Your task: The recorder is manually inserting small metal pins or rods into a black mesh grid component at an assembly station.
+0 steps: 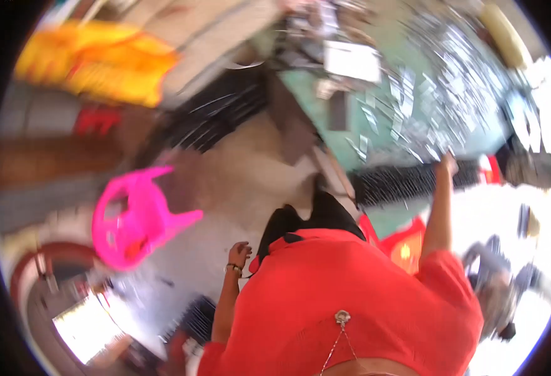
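Observation:
My right arm stretches out to the green table, and my right hand (449, 165) is at its near edge beside a black ribbed tray (413, 185). Blur smears its fingers, so I cannot make out whether they hold anything. Many small shiny silvery strips (454, 94) lie scattered on the green tabletop (366, 103) just beyond that hand. My left hand (238, 254), with a bracelet at the wrist, hangs by my side over the floor. Its fingers are loosely bent and apart, with nothing seen in them.
A pink plastic chair (139, 219) stands on the floor to the left. Behind it lies a yellow sack (100, 62) near stacked black ribbed pieces (216, 106). A red plastic chair (406, 244) is close at my right side. A white box-like item (352, 61) rests on the table.

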A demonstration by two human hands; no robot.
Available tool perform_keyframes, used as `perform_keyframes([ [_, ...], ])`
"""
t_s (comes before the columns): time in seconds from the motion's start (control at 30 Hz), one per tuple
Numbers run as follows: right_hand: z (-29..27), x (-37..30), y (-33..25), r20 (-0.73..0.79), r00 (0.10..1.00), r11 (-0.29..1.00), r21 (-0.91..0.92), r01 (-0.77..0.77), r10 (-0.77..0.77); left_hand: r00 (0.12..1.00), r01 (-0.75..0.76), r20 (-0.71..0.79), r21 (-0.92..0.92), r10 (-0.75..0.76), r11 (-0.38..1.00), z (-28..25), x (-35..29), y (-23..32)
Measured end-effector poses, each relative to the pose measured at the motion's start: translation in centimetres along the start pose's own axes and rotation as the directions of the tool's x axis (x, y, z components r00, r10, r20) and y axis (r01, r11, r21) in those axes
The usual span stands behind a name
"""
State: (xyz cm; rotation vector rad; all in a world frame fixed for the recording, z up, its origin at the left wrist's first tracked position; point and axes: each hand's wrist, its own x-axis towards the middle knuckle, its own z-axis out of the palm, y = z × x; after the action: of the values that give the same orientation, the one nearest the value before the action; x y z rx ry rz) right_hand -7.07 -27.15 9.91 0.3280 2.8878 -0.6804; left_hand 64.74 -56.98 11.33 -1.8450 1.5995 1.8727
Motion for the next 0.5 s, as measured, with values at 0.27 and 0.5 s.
perform_keyframes([
  [0.27,-4.5,-6.8,-5.2,0.148,0.965,0.516,0.822,-0.242,0.216,0.919,-0.371,0.291,0.414,0.266,0.831,-7.4,4.7,-2.0],
  [0.5,-9.9,-16.7,2.3,0.208,0.958,0.251,0.934,-0.254,0.196,0.907,-0.392,0.308,0.360,0.288,0.847,-14.6,7.6,-1.6],
])
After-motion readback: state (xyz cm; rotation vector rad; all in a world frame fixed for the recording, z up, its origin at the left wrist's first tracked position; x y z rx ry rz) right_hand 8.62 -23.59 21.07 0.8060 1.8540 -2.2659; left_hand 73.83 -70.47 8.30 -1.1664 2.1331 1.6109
